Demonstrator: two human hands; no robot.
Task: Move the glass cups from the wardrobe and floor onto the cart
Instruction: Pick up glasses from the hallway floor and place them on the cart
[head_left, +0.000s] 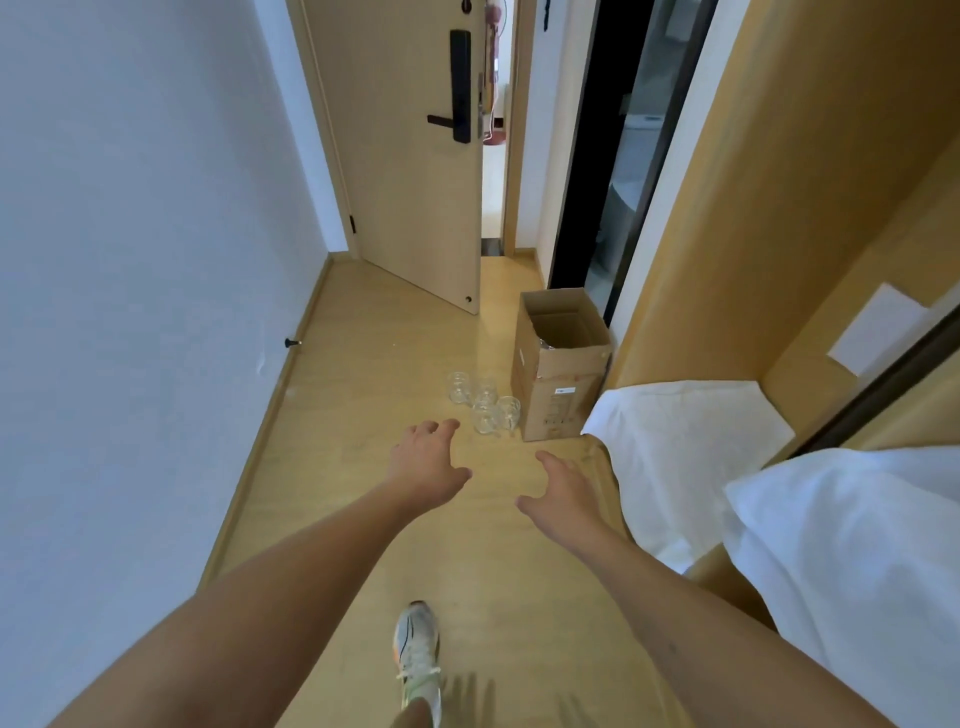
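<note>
Several clear glass cups (484, 403) stand close together on the wooden floor (363, 415), just left of a cardboard box. My left hand (428, 464) is stretched out in front of me, its fingers relaxed and empty, a little short of the cups. To its right, my right hand (563, 496) is also held out, open and empty, and it is farther from the cups. No cart and no wardrobe interior can be seen.
An open cardboard box (558, 364) stands by the wooden panel on the right. A bed corner with white sheet (680, 441) and a pillow (852, 561) fills the right side. A wooden door (415, 171) stands ajar ahead. The white wall (130, 312) borders the left.
</note>
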